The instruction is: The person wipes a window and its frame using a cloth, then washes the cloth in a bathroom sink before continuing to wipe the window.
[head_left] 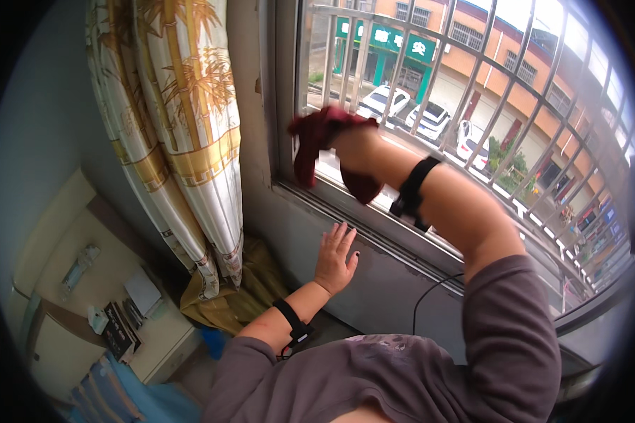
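Note:
My right hand (349, 148) is at the lower left part of the window, blurred, with a dark red cloth (317, 132) in its grip. The cloth hangs down on both sides of the hand, near the metal window frame (283, 106). Most of the right fingers are hidden by the cloth. My left hand (337, 259) rests against the wall just below the window's sill track (370, 232), fingers apart and holding nothing. Black straps with small devices are around both forearms.
A bamboo-patterned curtain (190, 132) hangs left of the window. Metal bars (479, 58) stand outside the glass. A black cable (420, 299) runs down the wall below the sill. At the lower left are a bedside cabinet (161, 349) with books (119, 330) and blue fabric (153, 396).

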The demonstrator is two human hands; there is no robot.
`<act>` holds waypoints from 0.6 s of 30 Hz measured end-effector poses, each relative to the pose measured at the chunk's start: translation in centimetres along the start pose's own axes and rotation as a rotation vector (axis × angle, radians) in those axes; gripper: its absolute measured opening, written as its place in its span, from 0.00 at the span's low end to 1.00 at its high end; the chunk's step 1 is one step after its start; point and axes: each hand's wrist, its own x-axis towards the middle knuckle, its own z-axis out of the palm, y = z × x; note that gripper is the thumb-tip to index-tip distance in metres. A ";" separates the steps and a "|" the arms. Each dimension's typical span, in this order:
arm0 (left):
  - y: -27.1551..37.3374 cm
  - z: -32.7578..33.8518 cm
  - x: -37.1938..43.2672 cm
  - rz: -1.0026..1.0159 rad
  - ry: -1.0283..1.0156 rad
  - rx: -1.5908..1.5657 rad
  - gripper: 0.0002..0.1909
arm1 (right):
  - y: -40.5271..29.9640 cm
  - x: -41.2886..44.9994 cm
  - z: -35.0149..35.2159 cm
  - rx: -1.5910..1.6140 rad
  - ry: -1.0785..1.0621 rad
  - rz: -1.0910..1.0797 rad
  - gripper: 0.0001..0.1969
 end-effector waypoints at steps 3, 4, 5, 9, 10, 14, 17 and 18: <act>-0.8 -0.9 -0.8 -0.050 0.068 0.033 0.25 | 2.2 -2.3 -8.7 -0.154 0.269 0.159 0.11; -0.7 -1.2 -0.6 -0.063 0.062 0.029 0.24 | 4.5 -3.1 -11.4 -0.086 0.463 0.194 0.10; -0.6 -1.2 -0.3 -0.074 0.058 0.026 0.24 | 7.2 -3.5 -13.6 -0.261 0.611 0.264 0.10; -0.7 -0.6 0.7 -0.075 0.078 -0.028 0.23 | 8.1 -6.6 -17.4 -0.561 0.954 0.304 0.18; -0.8 -0.6 0.9 -0.076 0.109 -0.039 0.23 | 8.2 -6.5 -17.6 -0.657 1.076 0.298 0.24; -1.3 -1.3 1.5 -0.077 0.197 -0.072 0.22 | 3.8 -4.6 -5.8 -0.626 0.576 0.035 0.23; -0.9 -1.3 1.4 -0.066 0.232 -0.079 0.22 | 2.4 -6.5 -2.3 0.092 0.395 0.014 0.17; -0.6 -1.4 1.4 -0.060 0.205 -0.083 0.22 | 3.1 -6.7 -3.5 0.001 0.275 0.016 0.16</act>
